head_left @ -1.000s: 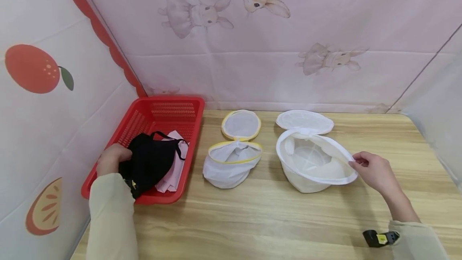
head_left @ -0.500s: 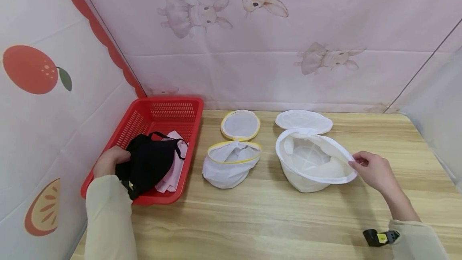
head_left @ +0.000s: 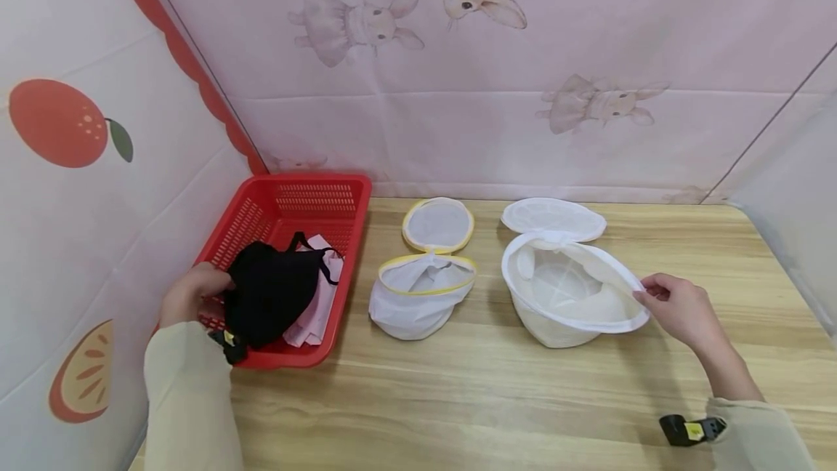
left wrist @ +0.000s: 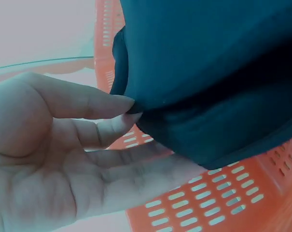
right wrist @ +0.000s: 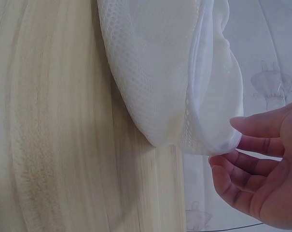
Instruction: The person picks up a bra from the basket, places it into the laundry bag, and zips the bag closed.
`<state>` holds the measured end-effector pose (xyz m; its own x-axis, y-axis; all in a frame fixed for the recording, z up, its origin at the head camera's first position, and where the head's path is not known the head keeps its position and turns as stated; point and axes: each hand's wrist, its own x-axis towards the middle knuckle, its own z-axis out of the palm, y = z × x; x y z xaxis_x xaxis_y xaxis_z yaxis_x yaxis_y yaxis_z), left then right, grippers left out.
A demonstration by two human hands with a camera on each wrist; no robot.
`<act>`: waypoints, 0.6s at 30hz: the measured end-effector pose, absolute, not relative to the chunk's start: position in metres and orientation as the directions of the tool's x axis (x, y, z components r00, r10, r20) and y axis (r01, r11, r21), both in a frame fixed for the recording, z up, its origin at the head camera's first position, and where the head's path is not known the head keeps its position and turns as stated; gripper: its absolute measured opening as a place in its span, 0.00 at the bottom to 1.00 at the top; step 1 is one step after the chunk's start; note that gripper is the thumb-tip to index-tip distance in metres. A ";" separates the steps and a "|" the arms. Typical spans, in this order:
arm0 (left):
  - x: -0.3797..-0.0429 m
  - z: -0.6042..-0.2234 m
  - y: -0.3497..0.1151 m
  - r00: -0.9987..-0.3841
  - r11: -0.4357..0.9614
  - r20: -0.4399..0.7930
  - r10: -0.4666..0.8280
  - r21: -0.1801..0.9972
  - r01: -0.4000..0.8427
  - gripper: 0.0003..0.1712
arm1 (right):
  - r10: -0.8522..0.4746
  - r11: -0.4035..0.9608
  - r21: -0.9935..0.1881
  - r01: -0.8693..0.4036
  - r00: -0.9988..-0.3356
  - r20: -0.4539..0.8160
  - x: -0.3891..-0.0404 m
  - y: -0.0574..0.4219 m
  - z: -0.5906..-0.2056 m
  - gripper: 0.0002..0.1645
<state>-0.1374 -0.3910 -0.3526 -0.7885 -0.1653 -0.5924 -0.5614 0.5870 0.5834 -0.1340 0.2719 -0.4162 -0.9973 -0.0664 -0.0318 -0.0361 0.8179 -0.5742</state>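
My left hand [head_left: 192, 293] pinches the edge of a black strappy garment [head_left: 271, 293] between thumb and forefinger. The left wrist view shows the same dark cloth [left wrist: 199, 72] hanging from those fingertips, above the red basket's slotted wall. Under the black garment, a pink cloth [head_left: 317, 304] is partly hidden in the red plastic basket [head_left: 356, 238]. On the right, my right hand [head_left: 680, 311] pinches the rim of a white mesh laundry bag [head_left: 556, 325], whose round lid lies folded back behind it. Its honeycomb mesh [right wrist: 136, 72] shows in the right wrist view.
Between basket and white bag stands a smaller mesh laundry bag [head_left: 412, 315] with yellow trim, its round lid [head_left: 438, 225] laid back. All rest on a wooden table [head_left: 458, 405]. A rabbit-printed wall covering [head_left: 418, 144] rises behind, and a fruit-printed one [head_left: 78, 238] on the left.
My left hand has shifted slightly left with the garment's edge. One of the black straps now stands up a little. My right hand and both bags look unchanged.
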 end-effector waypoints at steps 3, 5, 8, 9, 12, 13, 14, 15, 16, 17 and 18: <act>-0.139 -0.355 -0.392 -0.802 0.584 -0.576 -0.159 0.600 -0.547 0.10 | -0.065 0.818 -0.575 -0.033 -0.997 -0.036 -0.134 0.272 -0.416 0.17; -0.139 -0.354 -0.390 -0.811 0.594 -0.563 -0.159 0.602 -0.534 0.09 | -0.066 0.818 -0.574 -0.031 -0.997 -0.039 -0.134 0.272 -0.415 0.17; -0.140 -0.352 -0.387 -0.811 0.579 -0.564 -0.154 0.613 -0.537 0.15 | -0.070 0.819 -0.573 -0.035 -0.997 -0.039 -0.135 0.272 -0.414 0.17; -0.140 -0.351 -0.386 -0.810 0.571 -0.566 -0.156 0.617 -0.541 0.17 | -0.072 0.819 -0.573 -0.036 -0.997 -0.040 -0.135 0.272 -0.413 0.17; -0.140 -0.347 -0.382 -0.799 0.546 -0.580 -0.160 0.622 -0.561 0.24 | -0.075 0.819 -0.572 -0.038 -0.996 -0.041 -0.135 0.272 -0.411 0.17; -0.141 -0.347 -0.381 -0.795 0.540 -0.584 -0.165 0.620 -0.568 0.25 | -0.074 0.819 -0.572 -0.035 -0.996 -0.044 -0.135 0.272 -0.410 0.17; -0.141 -0.346 -0.380 -0.790 0.537 -0.589 -0.172 0.616 -0.576 0.27 | -0.074 0.820 -0.572 -0.033 -0.996 -0.047 -0.135 0.272 -0.410 0.16; -0.142 -0.346 -0.379 -0.788 0.544 -0.589 -0.180 0.608 -0.579 0.29 | -0.074 0.820 -0.572 -0.032 -0.996 -0.050 -0.136 0.272 -0.409 0.16; -0.143 -0.346 -0.379 -0.784 0.544 -0.591 -0.189 0.601 -0.585 0.31 | -0.073 0.820 -0.571 -0.031 -0.996 -0.052 -0.136 0.272 -0.408 0.16; -0.143 -0.346 -0.378 -0.781 0.544 -0.593 -0.196 0.597 -0.590 0.32 | -0.074 0.820 -0.572 -0.029 -0.996 -0.055 -0.136 0.272 -0.407 0.16; -0.144 -0.347 -0.377 -0.777 0.543 -0.596 -0.201 0.593 -0.595 0.32 | -0.074 0.821 -0.571 -0.028 -0.996 -0.057 -0.137 0.272 -0.407 0.15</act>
<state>-0.1444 -0.3772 -0.3469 -0.7774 -0.2008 -0.5961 -0.5947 0.5432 0.5927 -0.1367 0.2724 -0.4067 -0.9956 -0.0741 -0.0573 -0.0283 0.8208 -0.5705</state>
